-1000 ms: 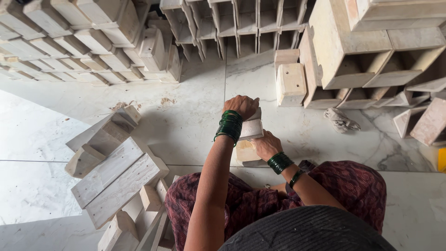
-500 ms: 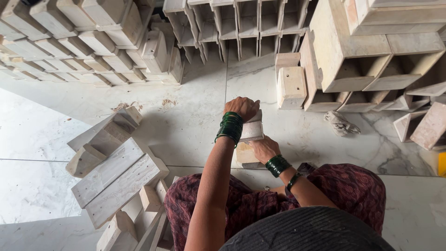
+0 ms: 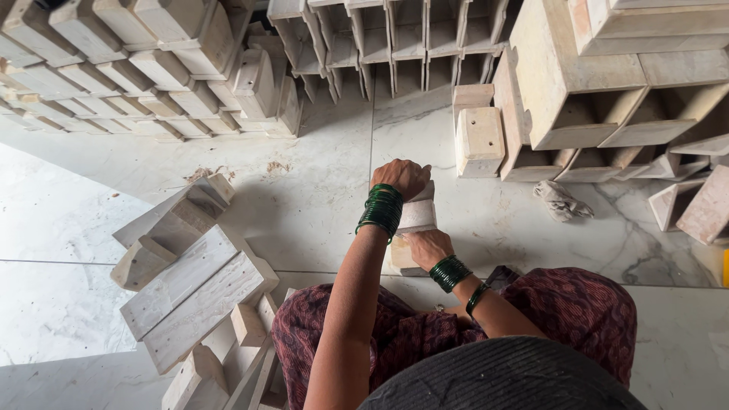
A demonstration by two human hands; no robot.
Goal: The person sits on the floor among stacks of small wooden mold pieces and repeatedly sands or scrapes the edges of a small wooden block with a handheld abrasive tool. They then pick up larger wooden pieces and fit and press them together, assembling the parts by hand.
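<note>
Head view: small wooden piece (image 3: 416,216) gripped by closed left hand (image 3: 400,177), steadied by right hand (image 3: 427,247); many stacked wooden frames (image 3: 395,38) finished, loose wooden pieces (image 3: 194,285) left.

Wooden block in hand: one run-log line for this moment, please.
left hand: grips wooden block from above | right hand: steadies its base | floor: marble | rag: right, apart

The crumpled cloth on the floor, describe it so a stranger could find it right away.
Start at the big stack of pale wooden box frames at upper right. Just below its front edge, on the white marble floor, lies the crumpled grey cloth rag. It is the only soft, wrinkled thing among hard wooden pieces.
</note>
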